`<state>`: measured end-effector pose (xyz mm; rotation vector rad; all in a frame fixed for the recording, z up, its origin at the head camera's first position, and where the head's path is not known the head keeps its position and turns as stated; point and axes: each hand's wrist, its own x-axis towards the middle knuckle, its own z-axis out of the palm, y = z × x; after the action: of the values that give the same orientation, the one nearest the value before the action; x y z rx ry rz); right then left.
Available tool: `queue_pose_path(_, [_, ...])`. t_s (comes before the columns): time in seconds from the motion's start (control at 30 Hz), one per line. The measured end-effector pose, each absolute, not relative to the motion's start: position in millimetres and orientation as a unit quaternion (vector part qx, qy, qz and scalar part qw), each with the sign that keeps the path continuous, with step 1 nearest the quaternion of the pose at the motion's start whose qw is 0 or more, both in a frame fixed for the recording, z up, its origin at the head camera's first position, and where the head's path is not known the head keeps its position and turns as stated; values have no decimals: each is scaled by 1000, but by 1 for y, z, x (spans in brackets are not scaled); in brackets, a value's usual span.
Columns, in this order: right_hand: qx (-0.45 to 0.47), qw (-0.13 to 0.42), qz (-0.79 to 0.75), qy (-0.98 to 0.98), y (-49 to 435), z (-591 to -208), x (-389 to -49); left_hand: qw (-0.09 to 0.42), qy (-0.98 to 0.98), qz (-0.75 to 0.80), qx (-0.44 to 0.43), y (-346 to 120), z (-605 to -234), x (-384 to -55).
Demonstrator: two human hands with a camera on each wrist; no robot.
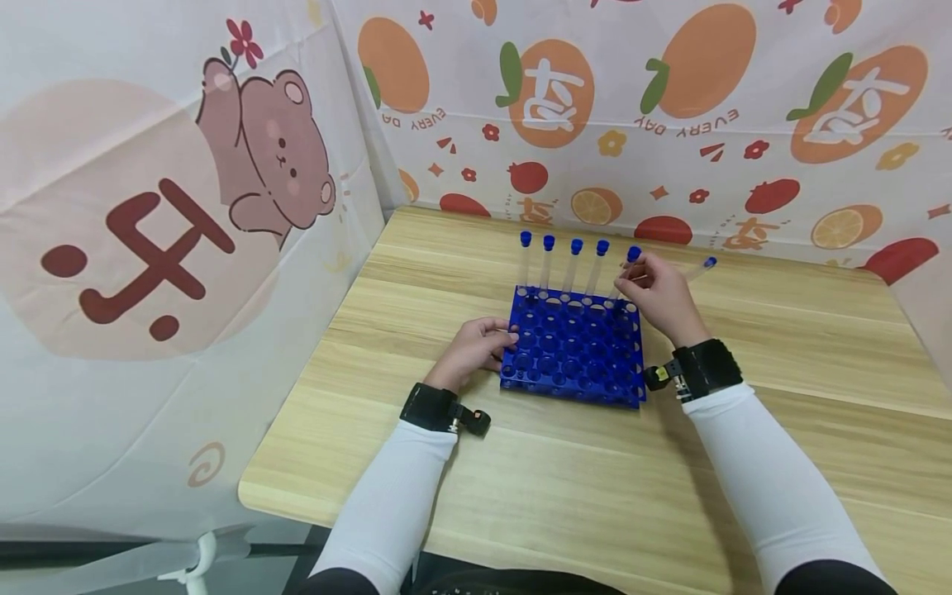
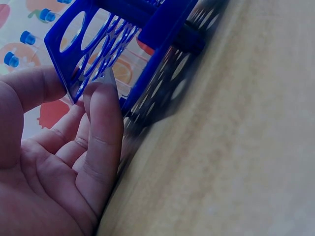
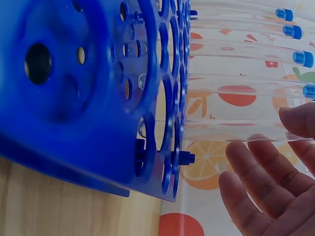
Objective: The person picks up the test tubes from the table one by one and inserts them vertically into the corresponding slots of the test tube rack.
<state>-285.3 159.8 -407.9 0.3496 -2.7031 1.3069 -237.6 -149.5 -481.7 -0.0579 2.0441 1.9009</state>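
A blue test tube rack (image 1: 571, 347) with rows of round holes stands on the table. Several clear test tubes with blue caps (image 1: 573, 268) stand upright along its far row. My left hand (image 1: 476, 347) grips the rack's left edge; in the left wrist view its thumb and fingertips (image 2: 103, 105) meet around the corner of the frame. At the far right corner, my right hand (image 1: 658, 293) pinches a capped test tube (image 3: 231, 130) near the top. The lower end of this tube sits in a hole of the rack, seen through the openings in the right wrist view.
Behind my right hand, another blue-capped test tube (image 1: 701, 268) is partly hidden, on the right side of the wooden table (image 1: 535, 479). A fruit-printed cloth (image 1: 461, 107) hangs along the back edge, and a bear-printed cloth (image 1: 149, 397) hangs at the left.
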Motion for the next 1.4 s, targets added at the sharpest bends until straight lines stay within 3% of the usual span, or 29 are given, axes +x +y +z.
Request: queue_pose_path(1.4, [107, 4, 412, -905, 158, -409, -288, 178, 713, 678, -23, -151, -483, -237])
